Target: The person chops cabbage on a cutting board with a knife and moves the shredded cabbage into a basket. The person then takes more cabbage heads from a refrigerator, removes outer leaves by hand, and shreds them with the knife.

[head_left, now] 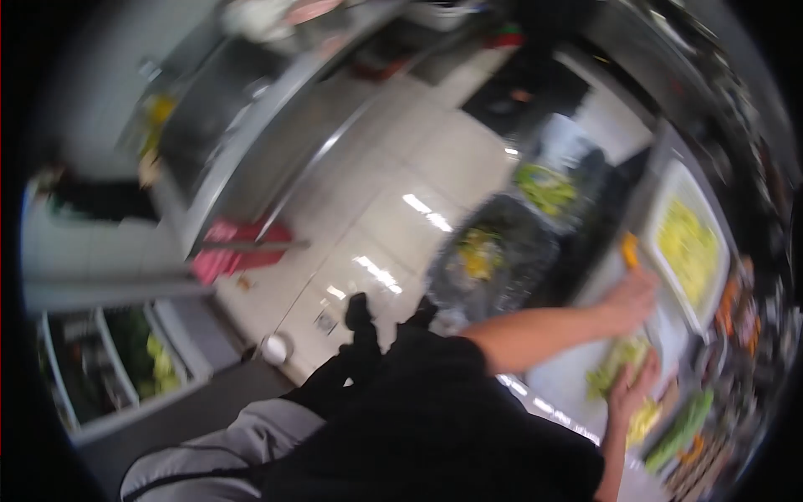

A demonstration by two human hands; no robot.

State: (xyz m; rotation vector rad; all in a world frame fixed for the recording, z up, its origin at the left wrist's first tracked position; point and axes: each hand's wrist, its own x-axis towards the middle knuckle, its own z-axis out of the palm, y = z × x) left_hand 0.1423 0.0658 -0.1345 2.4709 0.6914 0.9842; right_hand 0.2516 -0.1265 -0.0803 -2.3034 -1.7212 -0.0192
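My left hand (pixel 631 299) is closed round a knife, its orange handle end (pixel 630 248) sticking out past the fist. The blade is blurred and hard to make out. My right hand (pixel 637 383) lies just below it with bent fingers pressed on chopped leafy greens (pixel 613 368). Both hands are over a white cutting board (pixel 577 322). Beside the board stands a white tub (pixel 661 238) of shredded pale green vegetable (pixel 691 247).
A black-lined bin (pixel 535 276) with yellow-green scraps stands on the tiled floor (pixel 368 192). Behind it is a bag of greens (pixel 545 188). A long green vegetable (pixel 682 431) lies past the board. Opposite are a steel counter (pixel 276 109) and another person's dark sleeve (pixel 109 199).
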